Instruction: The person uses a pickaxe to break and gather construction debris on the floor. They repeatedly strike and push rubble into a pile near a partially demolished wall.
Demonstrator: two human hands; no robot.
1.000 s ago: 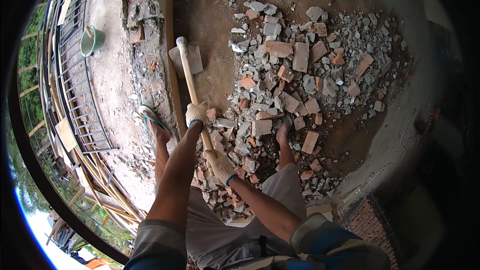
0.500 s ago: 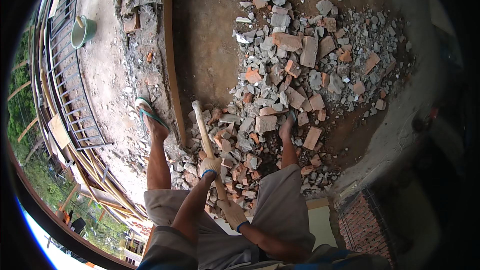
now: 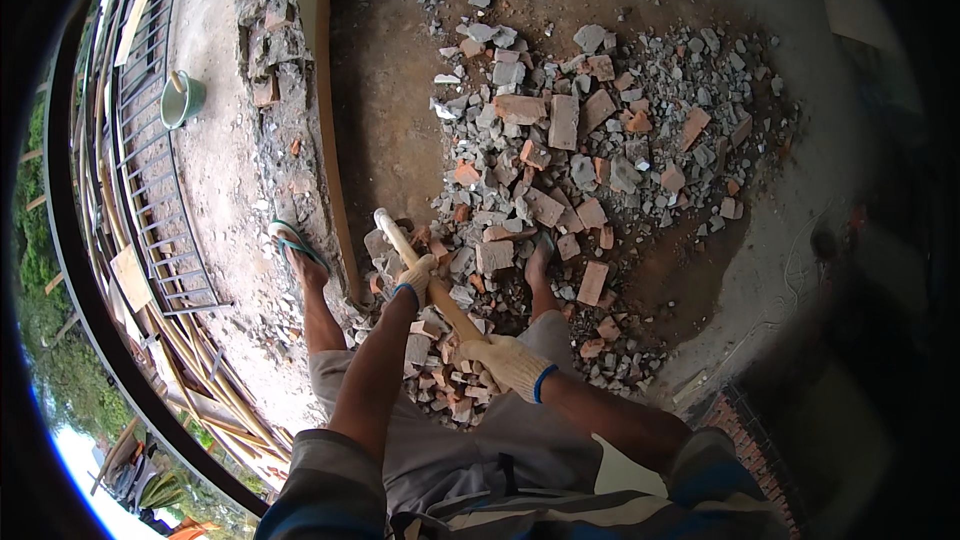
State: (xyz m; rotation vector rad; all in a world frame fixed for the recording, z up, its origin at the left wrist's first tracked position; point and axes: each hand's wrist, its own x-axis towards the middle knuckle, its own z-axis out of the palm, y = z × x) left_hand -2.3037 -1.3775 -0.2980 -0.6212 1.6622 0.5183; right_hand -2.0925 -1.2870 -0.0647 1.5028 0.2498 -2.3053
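Both my hands wear cream knit gloves with blue cuffs and grip one long wooden tool handle (image 3: 455, 312). My left hand (image 3: 415, 278) is wrapped round it nearer the pale far end. Lower down and to the right, my right hand (image 3: 508, 364) closes on the same handle. It slants from upper left to lower right over the rubble, and no tool head can be made out. Below lies a heap of broken bricks and grey mortar lumps (image 3: 563, 122), close around my right foot (image 3: 540, 260).
My left foot, in a green-strapped flip-flop (image 3: 292, 237), stands left of a low broken wall edge (image 3: 322, 90). Farther left are a green bucket (image 3: 183, 103), a dark metal grille (image 3: 165, 190) and long bamboo poles (image 3: 190, 365). A concrete wall (image 3: 790, 230) curves along the right.
Both hands have risen with the handle, which now slants more to the right at its lower end. My right hand has moved up and right. The view has shifted slightly.
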